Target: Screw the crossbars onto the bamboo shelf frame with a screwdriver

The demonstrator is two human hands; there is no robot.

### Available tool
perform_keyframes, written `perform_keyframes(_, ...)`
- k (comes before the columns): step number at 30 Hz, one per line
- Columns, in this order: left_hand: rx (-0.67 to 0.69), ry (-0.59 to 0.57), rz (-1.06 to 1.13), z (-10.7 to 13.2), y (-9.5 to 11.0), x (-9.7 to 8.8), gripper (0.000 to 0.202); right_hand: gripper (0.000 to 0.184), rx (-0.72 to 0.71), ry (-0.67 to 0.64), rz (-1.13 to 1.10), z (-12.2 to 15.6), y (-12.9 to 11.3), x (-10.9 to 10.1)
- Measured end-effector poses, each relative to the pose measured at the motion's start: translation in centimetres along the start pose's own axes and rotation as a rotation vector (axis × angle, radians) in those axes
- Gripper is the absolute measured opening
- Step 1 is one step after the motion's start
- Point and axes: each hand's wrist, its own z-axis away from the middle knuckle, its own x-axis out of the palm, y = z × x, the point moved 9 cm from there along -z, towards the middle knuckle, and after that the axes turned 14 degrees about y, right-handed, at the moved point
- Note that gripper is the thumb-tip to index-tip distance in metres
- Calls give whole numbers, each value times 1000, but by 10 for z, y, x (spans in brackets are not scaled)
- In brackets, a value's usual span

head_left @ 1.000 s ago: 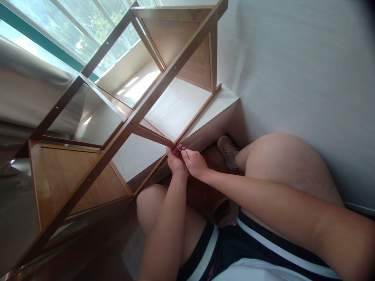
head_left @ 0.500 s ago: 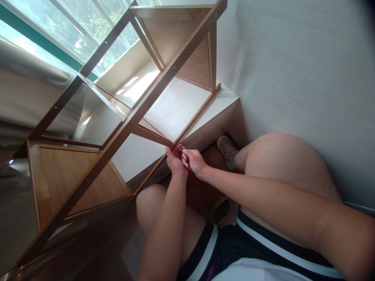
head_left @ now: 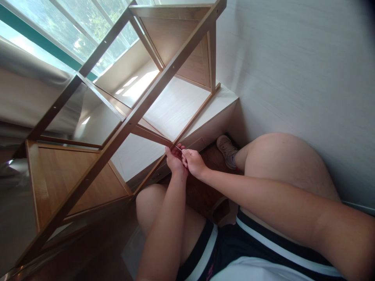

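My right hand is closed on a thin tool with a silver shaft. Its handle is hidden in my fingers, so I cannot tell its exact kind. The shaft points up and left to a joint in the wooden frame, where a crosspiece meets the lower rail. Palm up, my left hand is curled at the same joint, its thumb against the rail and its fingers beside the shaft. The tool's tip and any screw there are too small to make out.
The frame leans over a white ledge beside a window, with wooden panels at its ends. A grey curtain hangs on the left. A pale wall stands close on the right. My bent knees flank my forearms.
Almost nothing differs. Both hands stay at the joint, and my right hand's grip on the tool has shifted very slightly.
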Motion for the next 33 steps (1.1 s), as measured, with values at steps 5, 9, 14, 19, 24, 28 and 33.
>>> perform_keyframes(5, -6, -1, 10, -2, 0, 1, 54, 40, -141, 44, 284, 4, -17, -9)
perform_keyframes(9, -18, -11, 10, -2, -1, 1, 53, 32, -243, 59, 553, 7, -29, -14)
perform_keyframes(14, -20, -18, -5, -2, -1, 1, 56, 35, -312, 31, 778, 10, -32, -12)
perform_keyframes(19, -21, -23, -5, -2, -1, 1, 56, 37, -351, 12, 866, 11, -34, -10)
perform_keyframes(24, -18, -26, -7, -2, -1, 1, 56, 35, -350, -5, 856, 10, -34, -9)
perform_keyframes(28, -24, -27, 1, -3, -2, 1, 55, 35, -303, 18, 758, 6, -31, -11)
perform_keyframes(33, -31, -25, 11, -3, -3, 1, 55, 36, -197, 32, 484, 1, -23, -12)
